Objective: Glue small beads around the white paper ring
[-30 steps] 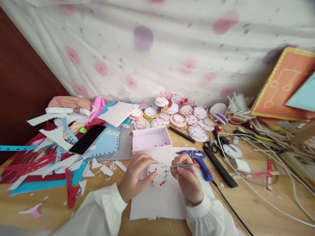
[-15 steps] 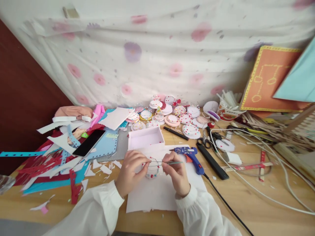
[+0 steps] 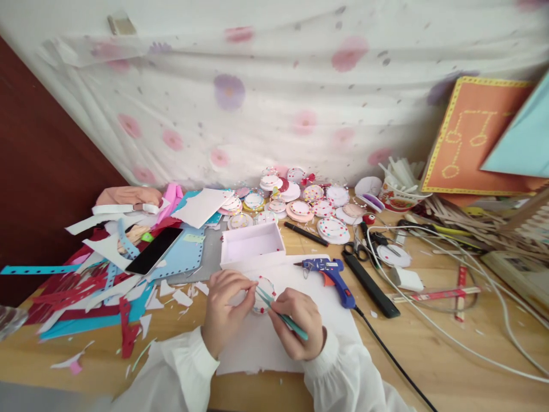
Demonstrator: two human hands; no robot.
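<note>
One box (image 3: 253, 261) sits beyond left hand (image 3: 227, 303) pinching beaded ring (image 3: 261, 310), glue gun (image 3: 337, 276) near right hand (image 3: 302, 320) clasping tweezers (image 3: 293, 325).

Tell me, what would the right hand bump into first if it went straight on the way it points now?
Most likely the left hand. The teal tweezers in the right hand point toward it, across the beaded ring; depth is unclear, so the ring might come first.
</note>
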